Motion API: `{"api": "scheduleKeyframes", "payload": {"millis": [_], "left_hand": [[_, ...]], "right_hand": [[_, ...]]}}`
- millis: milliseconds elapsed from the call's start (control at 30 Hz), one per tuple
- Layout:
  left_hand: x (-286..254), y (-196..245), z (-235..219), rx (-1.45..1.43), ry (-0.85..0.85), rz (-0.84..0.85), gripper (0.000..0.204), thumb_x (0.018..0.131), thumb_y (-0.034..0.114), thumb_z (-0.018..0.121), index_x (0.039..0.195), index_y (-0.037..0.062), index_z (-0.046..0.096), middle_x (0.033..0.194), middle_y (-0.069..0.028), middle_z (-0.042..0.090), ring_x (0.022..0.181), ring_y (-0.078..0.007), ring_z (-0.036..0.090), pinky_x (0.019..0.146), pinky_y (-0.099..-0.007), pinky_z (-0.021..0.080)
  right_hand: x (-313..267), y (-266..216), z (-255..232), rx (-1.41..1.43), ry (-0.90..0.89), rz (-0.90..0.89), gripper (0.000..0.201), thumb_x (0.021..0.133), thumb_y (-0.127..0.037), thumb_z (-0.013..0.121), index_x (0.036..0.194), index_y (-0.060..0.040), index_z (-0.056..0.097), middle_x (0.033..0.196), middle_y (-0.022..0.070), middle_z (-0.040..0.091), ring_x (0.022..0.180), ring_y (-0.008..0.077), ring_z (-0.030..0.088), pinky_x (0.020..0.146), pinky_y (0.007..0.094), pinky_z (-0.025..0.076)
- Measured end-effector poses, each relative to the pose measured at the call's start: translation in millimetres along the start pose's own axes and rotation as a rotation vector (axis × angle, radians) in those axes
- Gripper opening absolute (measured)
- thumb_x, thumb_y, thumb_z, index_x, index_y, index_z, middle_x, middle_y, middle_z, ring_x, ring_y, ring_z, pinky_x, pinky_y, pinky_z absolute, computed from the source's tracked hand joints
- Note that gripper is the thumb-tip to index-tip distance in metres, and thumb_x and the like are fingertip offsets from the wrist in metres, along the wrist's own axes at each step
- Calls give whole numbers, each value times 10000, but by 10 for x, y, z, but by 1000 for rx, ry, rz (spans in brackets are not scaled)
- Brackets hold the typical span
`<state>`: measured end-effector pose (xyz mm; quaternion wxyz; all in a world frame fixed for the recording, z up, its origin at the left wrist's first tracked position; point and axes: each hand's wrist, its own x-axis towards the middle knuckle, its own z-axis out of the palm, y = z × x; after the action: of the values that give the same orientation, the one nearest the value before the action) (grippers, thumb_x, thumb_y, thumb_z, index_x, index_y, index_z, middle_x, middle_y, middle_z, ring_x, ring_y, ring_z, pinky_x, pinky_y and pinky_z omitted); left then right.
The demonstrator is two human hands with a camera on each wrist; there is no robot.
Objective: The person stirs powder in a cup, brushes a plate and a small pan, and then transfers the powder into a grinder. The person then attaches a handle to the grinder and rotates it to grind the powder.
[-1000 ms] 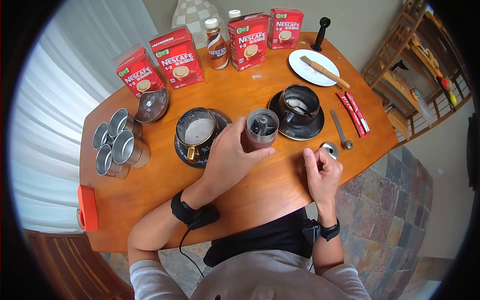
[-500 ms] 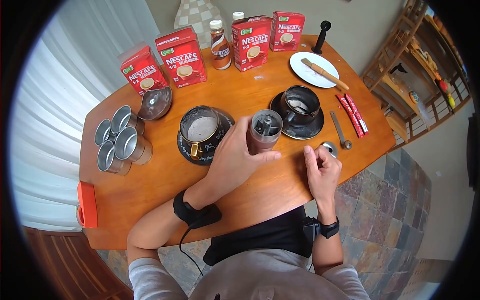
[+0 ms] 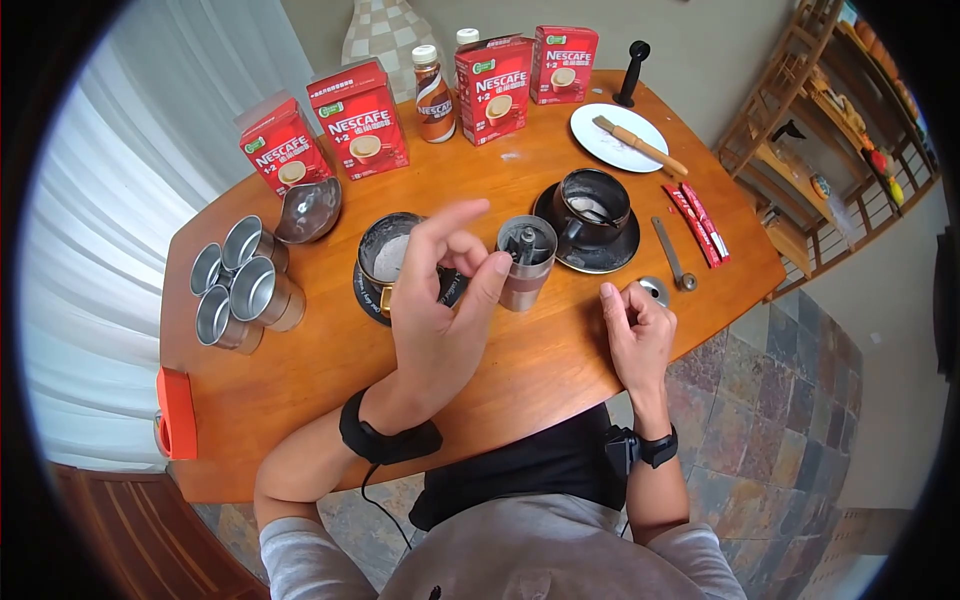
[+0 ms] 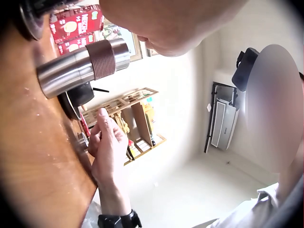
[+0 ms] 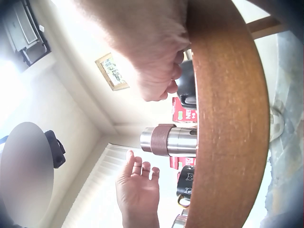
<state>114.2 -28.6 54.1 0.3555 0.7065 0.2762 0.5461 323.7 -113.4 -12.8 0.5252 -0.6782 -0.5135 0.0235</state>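
Observation:
In the head view a steel coffee grinder (image 3: 527, 262) with a brown grip band stands upright on the table, its top off and the inner shaft showing. My left hand (image 3: 440, 320) is beside it on the left, apart from it, fingers loosely bent and holding nothing; the right wrist view shows its palm. My right hand (image 3: 640, 335) rests at the table's near edge, fingers loosely curled, thumb up. Just past it lies a round metal piece (image 3: 653, 291). A black cup (image 3: 594, 215) on a saucer holds a spoon; another black cup (image 3: 385, 250) contains pale powder, partly hidden by my left hand.
Several metal cups (image 3: 265, 292) and a dark glass bowl (image 3: 309, 211) stand at the left. Red Nescafe boxes (image 3: 360, 120) and bottles (image 3: 433, 95) line the back. At the right are a white plate (image 3: 590, 140) with a brush, red sachets (image 3: 697, 225) and a measuring spoon (image 3: 672, 250).
My left hand has let go of the grinder and drawn back to the left, its fingers lifting. The grinder stays standing on the table. My right hand has kept its place.

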Motion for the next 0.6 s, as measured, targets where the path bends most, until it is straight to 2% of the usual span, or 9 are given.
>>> {"api": "scheduleKeyframes", "payload": {"millis": [133, 233, 333, 367, 467, 500, 600], "left_hand": [[9, -25, 5, -34, 6, -31, 430, 985, -36, 685, 1391, -18, 544, 841, 40, 526, 793, -36, 498, 751, -199, 409], [-27, -4, -21, -77, 2, -58, 293, 993, -35, 681, 1263, -5, 571, 763, 58, 491, 729, -15, 445, 680, -194, 358], [-82, 127, 6, -246, -19, -137, 201, 994, -49, 675, 1109, 33, 533, 707, 71, 458, 677, -7, 406, 634, -200, 319], [-69, 154, 27, -288, -31, -67, 214, 1018, -7, 661, 909, 70, 494, 688, 74, 425, 649, -16, 367, 596, -224, 304], [-52, 121, -65, 18, -198, 75, 303, 1005, 146, 734, 794, 25, 554, 646, -75, 571, 539, -121, 456, 496, -323, 362], [-45, 155, -38, 50, -264, -87, 433, 1023, 242, 711, 713, 2, 528, 616, -123, 501, 518, -212, 425, 501, -372, 369], [-79, -63, 40, 128, -383, -173, 393, 1035, 274, 682, 771, -5, 599, 609, -146, 531, 501, -257, 490, 510, -387, 401]], "right_hand": [[-5, -4, -4, -5, -1, -2, 412, 983, -193, 754, 666, -14, 560, 530, 73, 475, 479, 151, 408, 477, 338, 339], [-11, -15, 7, 2, 2, -2, 411, 982, -194, 754, 668, -12, 562, 529, 75, 474, 476, 149, 407, 474, 339, 340], [-14, -4, 4, -17, -1, -6, 410, 983, -195, 753, 670, -10, 564, 527, 76, 471, 475, 149, 406, 472, 339, 340], [-14, -8, 4, -18, -1, -7, 411, 983, -197, 753, 670, -9, 563, 527, 76, 470, 475, 149, 406, 472, 339, 340], [-6, -4, 2, -27, -1, -20, 416, 982, -204, 755, 670, -9, 562, 527, 78, 468, 473, 154, 404, 472, 342, 340], [-12, 1, 4, -30, -2, -23, 418, 982, -207, 757, 670, -9, 561, 527, 79, 467, 472, 157, 403, 472, 343, 340], [-17, 11, 9, -35, 0, -21, 419, 981, -214, 759, 670, -10, 565, 526, 84, 470, 468, 166, 406, 472, 347, 343]]}}
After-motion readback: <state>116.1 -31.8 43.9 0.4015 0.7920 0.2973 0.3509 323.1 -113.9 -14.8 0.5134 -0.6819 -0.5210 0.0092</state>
